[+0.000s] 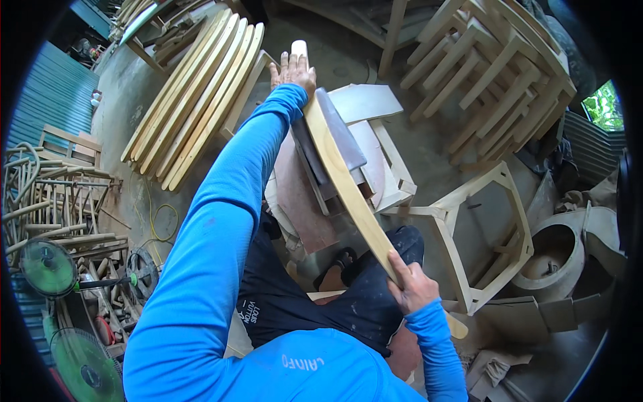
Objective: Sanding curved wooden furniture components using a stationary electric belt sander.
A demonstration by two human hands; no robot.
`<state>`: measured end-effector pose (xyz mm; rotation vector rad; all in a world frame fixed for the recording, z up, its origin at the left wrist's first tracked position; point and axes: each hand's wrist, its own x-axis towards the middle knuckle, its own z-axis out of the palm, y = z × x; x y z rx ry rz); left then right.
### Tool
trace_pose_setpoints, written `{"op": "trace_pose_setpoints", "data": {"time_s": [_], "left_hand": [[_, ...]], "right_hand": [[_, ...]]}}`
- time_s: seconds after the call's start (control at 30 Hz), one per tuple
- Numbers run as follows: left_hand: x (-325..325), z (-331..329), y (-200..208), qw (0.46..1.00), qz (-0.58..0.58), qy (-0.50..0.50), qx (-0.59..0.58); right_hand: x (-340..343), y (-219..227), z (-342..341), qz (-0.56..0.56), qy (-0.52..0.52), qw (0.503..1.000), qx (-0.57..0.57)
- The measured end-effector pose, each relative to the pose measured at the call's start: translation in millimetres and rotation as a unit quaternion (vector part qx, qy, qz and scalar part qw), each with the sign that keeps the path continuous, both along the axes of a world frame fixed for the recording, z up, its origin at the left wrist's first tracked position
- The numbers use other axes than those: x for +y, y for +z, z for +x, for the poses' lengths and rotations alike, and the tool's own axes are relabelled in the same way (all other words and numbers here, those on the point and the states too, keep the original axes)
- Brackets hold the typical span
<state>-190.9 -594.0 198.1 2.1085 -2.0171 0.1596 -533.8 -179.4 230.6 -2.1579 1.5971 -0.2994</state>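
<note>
Curved slat (pixel 348 194) held at both ends, its long axis running from 11 o'clock, far from the body, to 5 o'clock, near the lap. Left hand (pixel 293 72) lies on the far end, fingers flat and together over the wood; right hand (pixel 414 288) closes around the near end, thumb on top. The slat's middle rests on a dark pad (pixel 341 130) atop a low wooden stand (pixel 395 177). Right hand is nearer the body. Stacked slats (pixel 197 94) at 10 o'clock; an open chair frame (pixel 482 234) at 3 o'clock
</note>
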Motion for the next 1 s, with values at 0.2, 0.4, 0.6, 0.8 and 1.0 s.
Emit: {"op": "trace_pose_setpoints", "data": {"time_s": [0.2,0.4,0.6,0.8,1.0], "left_hand": [[150.3,-69.2,-19.7,0.998,0.013,0.012,0.068],[233.9,-99.5,-16.5,0.998,0.004,0.016,0.055],[171.4,-78.3,-17.0,0.996,-0.001,-0.008,0.089],[58.5,-33.4,-12.4,0.997,-0.026,-0.005,0.072],[8.0,-8.1,0.2,0.998,0.03,0.018,0.044]], "right_hand": [[43.6,-2.6,-16.7,0.037,-0.004,0.999,-0.005],[89.6,-6.0,-54.2,0.071,0.036,0.995,-0.063],[99.5,0.4,-92.5,0.067,0.036,0.997,-0.001],[10.9,6.6,-26.2,-0.011,0.016,1.0,-0.005],[-37.1,-6.3,23.3,0.004,-0.007,1.0,0.015]]}}
